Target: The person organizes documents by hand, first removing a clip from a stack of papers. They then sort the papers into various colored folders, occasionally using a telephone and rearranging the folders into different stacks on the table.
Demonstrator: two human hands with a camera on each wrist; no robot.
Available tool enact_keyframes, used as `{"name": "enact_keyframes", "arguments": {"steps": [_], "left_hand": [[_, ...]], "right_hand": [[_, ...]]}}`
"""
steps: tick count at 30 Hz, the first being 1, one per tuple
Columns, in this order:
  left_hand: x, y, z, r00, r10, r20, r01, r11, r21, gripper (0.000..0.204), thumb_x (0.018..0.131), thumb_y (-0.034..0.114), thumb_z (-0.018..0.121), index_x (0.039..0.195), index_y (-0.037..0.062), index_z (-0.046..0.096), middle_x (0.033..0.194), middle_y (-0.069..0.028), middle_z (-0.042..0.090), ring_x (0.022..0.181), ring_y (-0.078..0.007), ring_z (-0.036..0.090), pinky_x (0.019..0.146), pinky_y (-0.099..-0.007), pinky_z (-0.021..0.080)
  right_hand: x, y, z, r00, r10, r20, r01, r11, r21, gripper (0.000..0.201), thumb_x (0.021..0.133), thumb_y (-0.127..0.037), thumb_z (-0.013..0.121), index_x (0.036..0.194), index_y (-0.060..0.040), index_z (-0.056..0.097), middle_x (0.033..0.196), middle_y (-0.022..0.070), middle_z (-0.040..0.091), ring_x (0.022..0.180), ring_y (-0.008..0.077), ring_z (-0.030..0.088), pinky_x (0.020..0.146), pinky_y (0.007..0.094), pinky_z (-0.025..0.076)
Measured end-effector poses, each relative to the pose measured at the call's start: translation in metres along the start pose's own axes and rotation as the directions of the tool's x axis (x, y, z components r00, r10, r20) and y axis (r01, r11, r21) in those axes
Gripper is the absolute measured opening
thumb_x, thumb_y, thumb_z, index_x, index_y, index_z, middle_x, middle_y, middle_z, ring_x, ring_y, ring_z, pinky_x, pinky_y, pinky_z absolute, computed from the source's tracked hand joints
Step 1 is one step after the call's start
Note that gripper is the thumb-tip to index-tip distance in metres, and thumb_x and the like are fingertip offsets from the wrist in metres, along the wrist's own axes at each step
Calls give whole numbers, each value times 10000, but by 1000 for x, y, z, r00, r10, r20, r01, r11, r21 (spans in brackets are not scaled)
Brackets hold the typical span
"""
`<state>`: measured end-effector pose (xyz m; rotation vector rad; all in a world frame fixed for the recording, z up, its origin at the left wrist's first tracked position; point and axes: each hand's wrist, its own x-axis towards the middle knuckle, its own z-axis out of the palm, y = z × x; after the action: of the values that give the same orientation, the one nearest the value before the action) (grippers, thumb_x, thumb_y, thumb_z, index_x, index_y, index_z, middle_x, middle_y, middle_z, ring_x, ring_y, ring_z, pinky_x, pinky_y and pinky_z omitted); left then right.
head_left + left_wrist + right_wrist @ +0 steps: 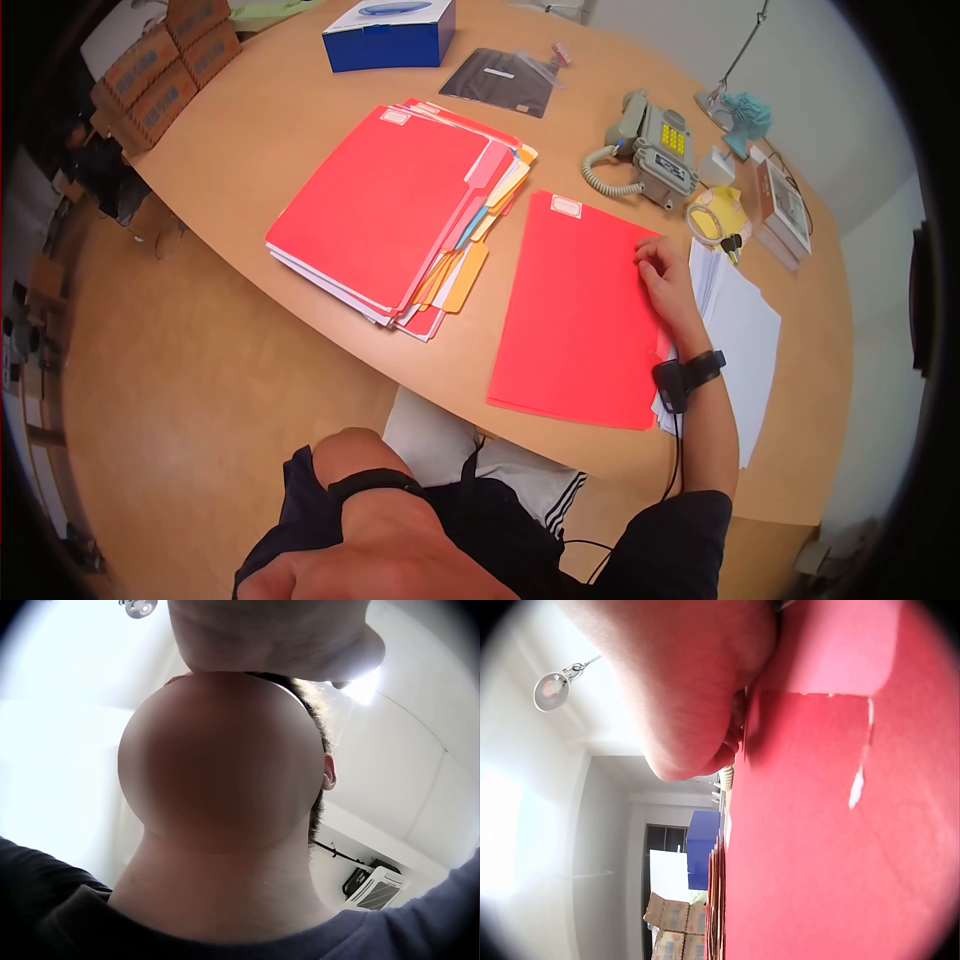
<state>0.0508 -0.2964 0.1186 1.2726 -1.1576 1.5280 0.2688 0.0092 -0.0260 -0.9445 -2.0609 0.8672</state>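
My right hand [666,280] rests on the upper right part of a closed red folder [575,320], fingers loosely bent with nothing between them. Beside that forearm, white papers [745,335] stick out at the folder's right edge. In the right wrist view the hand [694,682] lies against the red surface [825,855]. Close below the head camera is my raised left hand [370,565], its fingers cut off by the frame. The left wrist view has this hand [277,637] in front of the head, fingers hidden. A stack of red folders [385,210] with tabs lies to the left.
A desk phone [655,150], a small teal fan [745,118], a yellow item with keys [722,212] and books [782,212] stand along the right. At the back are a blue box [390,40] and a dark sleeve [497,82]. Cartons [160,80] are stacked at upper left.
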Motion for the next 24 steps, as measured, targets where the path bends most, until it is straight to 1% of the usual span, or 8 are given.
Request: {"name": "enact_keyframes", "arguments": {"steps": [5, 7, 8, 10, 14, 19, 23, 24], "left_hand": [[-8, 0, 2, 981, -110, -158, 124, 989, 81, 491, 920, 448, 550, 1125, 24, 688, 1081, -297, 632, 910, -437, 656, 753, -448, 556], [-13, -26, 15, 917, 293, -272, -178, 908, 379, 501, 916, 460, 555, 1142, 30, 680, 1096, -344, 609, 887, -456, 658, 735, -459, 557], [-18, -17, 16, 916, 293, -275, -177, 909, 377, 501, 916, 460, 555, 1142, 30, 680, 1096, -344, 609, 887, -456, 658, 735, -459, 557], [-2, 12, 1, 951, -142, -274, 169, 983, 75, 498, 931, 430, 558, 1212, 26, 635, 1196, -309, 583, 1010, -436, 635, 838, -438, 546], [24, 21, 9, 885, -274, -375, 303, 953, 19, 428, 977, 366, 489, 1243, 53, 610, 1219, -267, 585, 1060, -405, 615, 886, -443, 525], [49, 31, 19, 729, -495, -472, 510, 853, -107, 350, 1054, 258, 373, 1296, 99, 570, 1256, -198, 590, 1142, -354, 582, 965, -452, 490], [31, 52, 44, 754, -437, -490, 456, 886, -88, 336, 1032, 240, 431, 1299, 96, 576, 1287, -196, 574, 1166, -346, 572, 970, -446, 498], [25, 42, 28, 823, -375, -427, 375, 923, -88, 313, 1010, 211, 468, 1260, 79, 603, 1236, -192, 601, 1129, -344, 592, 971, -443, 500]], "right_hand": [[0, 0, 0, 1000, -15, 6, 16, 999, -34, 97, 816, 49, 543, 896, 12, 582, 1048, 104, 608, 987, 223, 590, 894, 293, 465], [-1, -2, 0, 1000, 4, 5, -4, 1000, -27, 97, 816, 49, 544, 898, 12, 581, 1047, 103, 608, 988, 222, 590, 897, 294, 464], [-1, -3, 0, 1000, 20, 7, -20, 1000, -20, 98, 816, 49, 545, 899, 12, 581, 1046, 102, 609, 989, 222, 590, 899, 294, 463], [0, -5, 0, 999, 32, 6, -32, 999, -14, 98, 817, 49, 545, 901, 13, 581, 1046, 103, 608, 991, 224, 590, 901, 296, 463], [0, 0, 0, 1000, 13, 5, -13, 1000, -23, 96, 822, 48, 546, 903, 11, 582, 1050, 105, 606, 991, 227, 590, 912, 301, 455], [1, -1, 0, 1000, -2, 12, 2, 1000, -22, 87, 826, 45, 550, 902, 14, 580, 1053, 112, 606, 1002, 234, 582, 925, 309, 443], [1, -3, 0, 999, -32, 4, 32, 999, -40, 91, 824, 48, 544, 900, 13, 580, 1050, 110, 603, 992, 232, 581, 919, 306, 448], [0, -4, 0, 1000, -11, 10, 11, 1000, -25, 94, 822, 49, 542, 900, 14, 581, 1049, 111, 604, 992, 231, 582, 915, 305, 451]]}}
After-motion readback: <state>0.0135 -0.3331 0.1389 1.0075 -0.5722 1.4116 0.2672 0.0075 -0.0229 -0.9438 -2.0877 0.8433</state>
